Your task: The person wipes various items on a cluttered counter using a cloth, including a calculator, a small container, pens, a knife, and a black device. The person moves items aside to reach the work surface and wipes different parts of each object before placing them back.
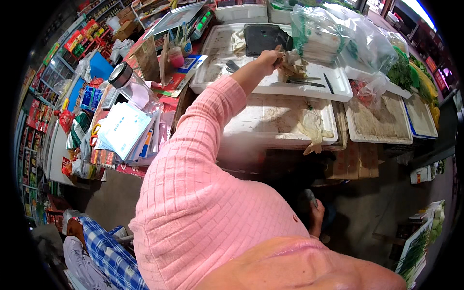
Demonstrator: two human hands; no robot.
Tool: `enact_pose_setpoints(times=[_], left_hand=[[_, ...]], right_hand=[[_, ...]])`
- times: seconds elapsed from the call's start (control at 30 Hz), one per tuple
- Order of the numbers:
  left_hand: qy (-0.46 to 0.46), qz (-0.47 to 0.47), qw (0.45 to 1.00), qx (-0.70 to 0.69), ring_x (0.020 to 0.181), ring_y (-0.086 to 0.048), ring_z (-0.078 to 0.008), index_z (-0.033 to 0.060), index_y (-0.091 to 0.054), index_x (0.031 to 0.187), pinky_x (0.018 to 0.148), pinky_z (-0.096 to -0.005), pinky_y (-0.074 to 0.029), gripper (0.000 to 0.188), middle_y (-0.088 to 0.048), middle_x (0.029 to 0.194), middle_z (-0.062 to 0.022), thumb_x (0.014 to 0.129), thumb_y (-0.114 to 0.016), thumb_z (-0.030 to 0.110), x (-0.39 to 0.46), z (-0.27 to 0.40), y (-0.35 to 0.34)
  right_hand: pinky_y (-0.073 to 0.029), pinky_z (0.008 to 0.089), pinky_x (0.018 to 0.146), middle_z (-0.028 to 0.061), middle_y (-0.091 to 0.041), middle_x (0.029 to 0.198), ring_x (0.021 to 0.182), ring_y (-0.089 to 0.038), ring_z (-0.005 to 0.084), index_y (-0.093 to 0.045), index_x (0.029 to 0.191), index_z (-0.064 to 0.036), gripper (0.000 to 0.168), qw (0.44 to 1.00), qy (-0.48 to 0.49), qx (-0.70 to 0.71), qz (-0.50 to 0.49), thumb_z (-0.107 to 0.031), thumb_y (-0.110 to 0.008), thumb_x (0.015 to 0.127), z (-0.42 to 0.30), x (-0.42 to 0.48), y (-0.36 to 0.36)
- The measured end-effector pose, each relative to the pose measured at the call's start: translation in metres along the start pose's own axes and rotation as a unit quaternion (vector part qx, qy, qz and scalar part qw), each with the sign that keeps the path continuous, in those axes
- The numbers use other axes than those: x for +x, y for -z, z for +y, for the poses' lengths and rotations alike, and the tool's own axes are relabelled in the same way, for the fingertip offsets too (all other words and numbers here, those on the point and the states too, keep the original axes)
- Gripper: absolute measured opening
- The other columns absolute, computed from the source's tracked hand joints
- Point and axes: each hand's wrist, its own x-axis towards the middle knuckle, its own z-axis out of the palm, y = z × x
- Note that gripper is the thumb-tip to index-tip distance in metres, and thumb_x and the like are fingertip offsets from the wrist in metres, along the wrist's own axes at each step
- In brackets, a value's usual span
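My left hand, at the end of a pink ribbed sleeve, reaches over a white foam tray. Its fingers are closed on a small brown item that I cannot identify, beside a crumpled, dirty pale glove. Knives lie on the tray right of the hand. A black plastic box sits just behind it. Low at my right side, my right hand grips a grey oblong object, its kind unclear. A pale rubber glove hangs over the edge of the nearer foam tray.
Left are a glass jar, papers, orange-handled scissors and a scale. Plastic bags stand at the back right, near leafy greens. Cardboard boxes are under the right side. Blue checked cloth lies lower left.
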Motion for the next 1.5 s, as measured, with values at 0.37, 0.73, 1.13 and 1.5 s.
enact_pose_setpoints(times=[0.37, 0.73, 1.13, 1.5], left_hand=[[-0.157, -0.019, 0.983, -0.091, 0.078, -0.057, -0.0148, 0.0070, -0.049, 0.101, 0.069, -0.0289, -0.045, 0.022, -0.058, 0.083, -0.0039, 0.083, -0.062, 0.005, -0.091, -0.001, -0.064], [-0.086, -0.293, 0.940, 0.156, 0.050, -0.045, -0.0072, 0.0063, -0.053, 0.100, 0.044, -0.0233, -0.035, 0.021, -0.049, 0.064, 0.0033, 0.087, -0.065, 0.017, -0.180, -0.099, -0.100], [-0.008, -0.479, 0.830, 0.286, 0.058, -0.050, -0.0063, 0.0045, -0.054, 0.104, 0.052, -0.0204, -0.041, 0.025, -0.053, 0.074, 0.0021, 0.085, -0.068, 0.014, -0.182, -0.141, -0.096], [0.032, -0.470, 0.859, 0.199, 0.056, -0.044, -0.0042, 0.0047, -0.052, 0.102, 0.047, -0.0186, -0.033, 0.021, -0.050, 0.071, 0.0040, 0.085, -0.064, 0.007, -0.181, -0.142, -0.097]], right_hand=[[-0.042, 0.0322, 0.088, 0.0101, -0.058, 0.115, 0.100, -0.055, 0.0212, -0.053, 0.120, 0.002, 0.043, 0.969, 0.046, 0.176, 0.170, -0.034, -0.049, 0.096, -0.109, -0.008, 0.026], [-0.036, 0.0396, 0.102, 0.0121, -0.054, 0.126, 0.117, -0.050, 0.0261, -0.047, 0.128, -0.001, 0.040, 0.892, 0.139, 0.426, 0.059, -0.016, -0.055, 0.092, -0.158, -0.016, 0.028], [-0.044, 0.0260, 0.083, 0.0057, -0.061, 0.106, 0.095, -0.056, 0.0113, -0.057, 0.110, -0.002, 0.024, 0.872, 0.331, 0.154, 0.325, -0.014, -0.062, 0.090, -0.273, -0.021, -0.005], [-0.048, 0.0357, 0.069, 0.0026, -0.056, 0.093, 0.083, -0.059, 0.0252, -0.063, 0.101, -0.016, 0.027, 0.704, 0.445, -0.411, 0.370, -0.013, -0.069, 0.075, -0.302, 0.063, -0.025]])
